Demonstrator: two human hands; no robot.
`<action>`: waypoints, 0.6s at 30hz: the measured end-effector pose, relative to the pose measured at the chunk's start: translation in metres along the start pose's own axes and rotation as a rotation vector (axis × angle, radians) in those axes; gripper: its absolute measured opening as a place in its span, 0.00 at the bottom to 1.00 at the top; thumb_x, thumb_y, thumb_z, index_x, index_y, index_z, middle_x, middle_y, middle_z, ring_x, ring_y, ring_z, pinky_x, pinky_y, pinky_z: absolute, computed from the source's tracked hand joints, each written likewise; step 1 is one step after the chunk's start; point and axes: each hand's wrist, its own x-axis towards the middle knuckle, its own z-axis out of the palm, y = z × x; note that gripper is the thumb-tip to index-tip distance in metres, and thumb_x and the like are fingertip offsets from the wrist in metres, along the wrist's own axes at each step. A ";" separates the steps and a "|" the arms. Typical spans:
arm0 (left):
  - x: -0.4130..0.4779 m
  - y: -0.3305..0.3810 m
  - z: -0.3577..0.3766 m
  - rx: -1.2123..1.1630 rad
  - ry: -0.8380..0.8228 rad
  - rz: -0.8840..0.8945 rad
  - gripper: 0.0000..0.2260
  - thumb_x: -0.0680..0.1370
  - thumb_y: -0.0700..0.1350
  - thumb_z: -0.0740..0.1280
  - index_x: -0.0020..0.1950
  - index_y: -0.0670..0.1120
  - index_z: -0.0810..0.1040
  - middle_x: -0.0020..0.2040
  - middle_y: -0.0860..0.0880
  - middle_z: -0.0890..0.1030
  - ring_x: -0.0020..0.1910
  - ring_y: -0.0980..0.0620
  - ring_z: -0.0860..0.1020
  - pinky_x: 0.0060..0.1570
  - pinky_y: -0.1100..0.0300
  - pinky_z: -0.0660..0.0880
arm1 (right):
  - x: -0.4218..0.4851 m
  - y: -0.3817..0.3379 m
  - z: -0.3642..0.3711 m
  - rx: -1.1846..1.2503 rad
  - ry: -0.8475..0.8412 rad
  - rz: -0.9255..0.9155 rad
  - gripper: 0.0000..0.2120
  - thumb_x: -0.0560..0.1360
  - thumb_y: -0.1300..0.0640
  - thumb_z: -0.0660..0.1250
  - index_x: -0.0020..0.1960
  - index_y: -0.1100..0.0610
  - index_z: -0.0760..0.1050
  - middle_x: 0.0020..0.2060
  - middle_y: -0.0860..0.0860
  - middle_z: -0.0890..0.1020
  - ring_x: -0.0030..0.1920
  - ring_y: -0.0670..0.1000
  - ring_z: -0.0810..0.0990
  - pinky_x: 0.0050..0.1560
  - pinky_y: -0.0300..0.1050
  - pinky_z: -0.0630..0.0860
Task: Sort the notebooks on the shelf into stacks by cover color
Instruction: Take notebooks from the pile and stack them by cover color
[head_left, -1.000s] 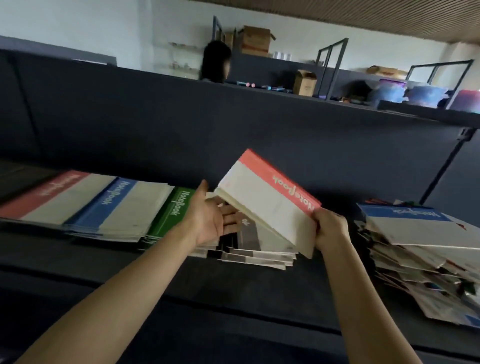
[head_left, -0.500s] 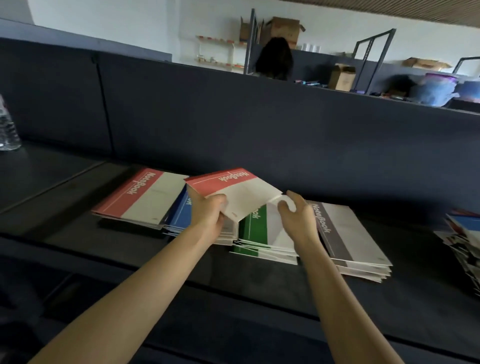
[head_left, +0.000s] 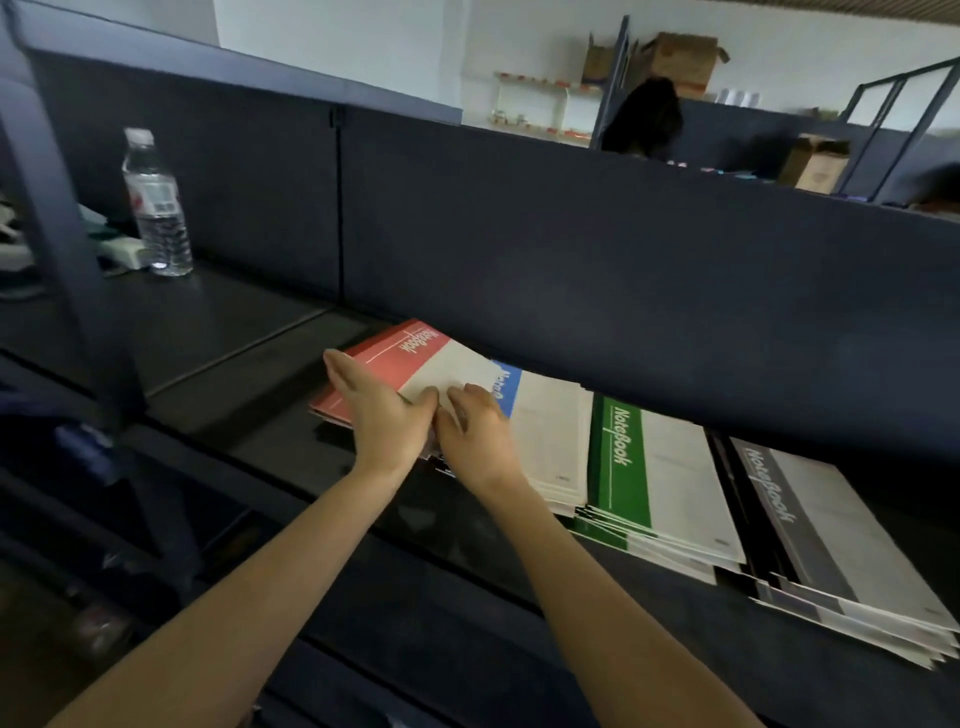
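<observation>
A red-and-white paper notebook (head_left: 415, 354) lay on top of the red stack at the centre of the frame, on the dark metal shelf (head_left: 234, 364). The left hand (head_left: 382, 415) lay flat on its red band, fingers straight and together. The right hand (head_left: 475, 434), just beside and touching the left, rested lightly bent fingers on the white part of the cover, pinching nothing. To the right ran a blue-banded stack (head_left: 550, 431), a green-banded stack (head_left: 654, 483) and a grey-banded stack (head_left: 841, 545), each overlapping the next. A clear plastic water bottle (head_left: 156, 208) stood upright at upper left.
</observation>
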 end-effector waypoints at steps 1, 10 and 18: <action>0.004 -0.002 -0.005 0.033 0.016 0.008 0.48 0.73 0.41 0.72 0.75 0.36 0.35 0.77 0.40 0.41 0.75 0.47 0.52 0.57 0.77 0.49 | 0.004 0.000 0.006 -0.042 -0.033 -0.027 0.14 0.80 0.58 0.57 0.62 0.63 0.73 0.63 0.56 0.73 0.65 0.54 0.69 0.64 0.42 0.64; 0.034 -0.035 -0.033 0.751 -0.182 0.048 0.36 0.77 0.55 0.64 0.77 0.43 0.49 0.77 0.37 0.41 0.75 0.36 0.40 0.72 0.40 0.48 | 0.028 -0.008 0.032 -0.648 -0.299 -0.002 0.16 0.81 0.47 0.51 0.59 0.53 0.73 0.60 0.49 0.74 0.67 0.58 0.62 0.67 0.65 0.55; 0.034 -0.040 -0.028 1.045 -0.348 0.273 0.16 0.81 0.50 0.56 0.64 0.43 0.72 0.73 0.39 0.63 0.76 0.37 0.49 0.71 0.38 0.49 | 0.023 -0.011 0.023 -0.570 -0.249 0.074 0.15 0.81 0.48 0.54 0.61 0.53 0.73 0.61 0.50 0.75 0.69 0.54 0.62 0.70 0.63 0.54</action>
